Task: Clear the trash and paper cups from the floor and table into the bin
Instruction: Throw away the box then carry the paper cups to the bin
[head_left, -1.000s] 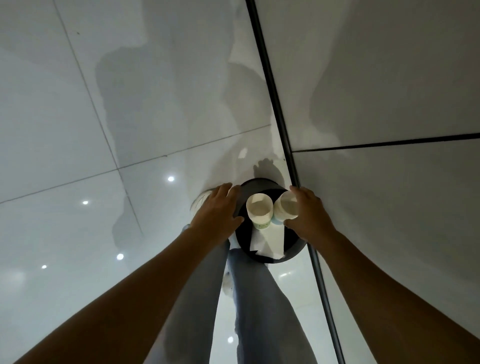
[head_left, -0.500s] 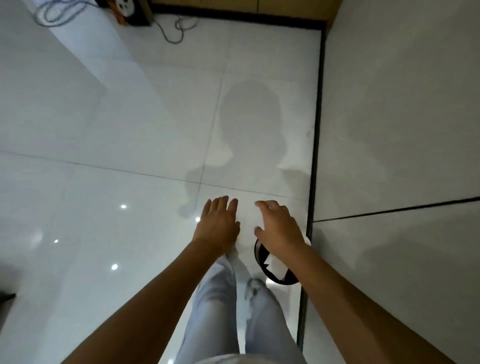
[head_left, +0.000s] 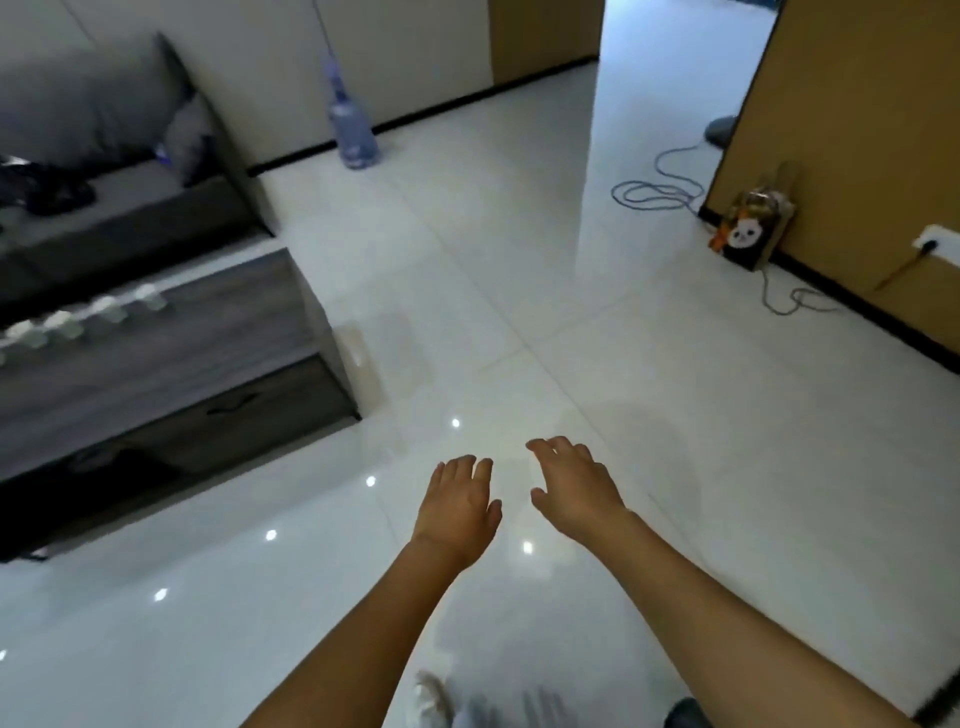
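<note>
Above the white floor (head_left: 597, 270), my left hand (head_left: 457, 512) and right hand (head_left: 574, 486) apart, fingers relaxed, holding nothing, paper cups (head_left: 83, 319) on the surface (head_left: 171, 353) at ten o'clock

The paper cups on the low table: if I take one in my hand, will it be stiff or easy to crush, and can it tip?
The paper cups look small and thin-walled, so probably light and easy to crush. They stand in a row on the table, likely tipping at a nudge. Whether they hold liquid cannot be told. Both the left hand and the right hand are free.

Left hand (head_left: 460, 506) and right hand (head_left: 574, 486) hang empty over the floor (head_left: 597, 322) — paper cups (head_left: 85, 317) line the table (head_left: 171, 358).
</note>
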